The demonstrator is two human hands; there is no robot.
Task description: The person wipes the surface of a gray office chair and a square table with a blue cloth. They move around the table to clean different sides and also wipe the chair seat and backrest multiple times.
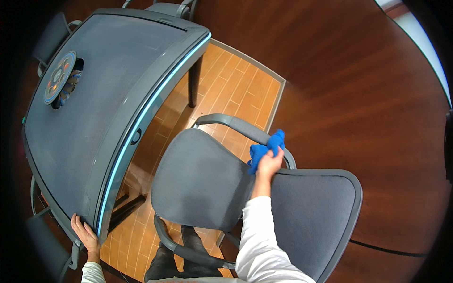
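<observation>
My right hand (270, 162) grips a crumpled blue cloth (260, 152) at the far armrest (247, 130) of a grey upholstered armchair (198, 180). Part of the cloth lies against that armrest, near its junction with the backrest (311, 208). My left hand (85, 233) rests palm down on the near corner of an automatic mahjong table (113, 81), with nothing held in it. The table has a grey cloth top and a glowing light strip (141, 118) along its side. Its round centre console (61, 78) stands raised and tilted over a dark opening.
More grey chairs (53, 39) stand around the table. A dark table leg (194, 81) stands on the wood-look tiled floor (230, 85). A brown wood-grain wall panel (354, 99) rises behind the armchair. My legs (194, 244) are close to its near armrest (187, 253).
</observation>
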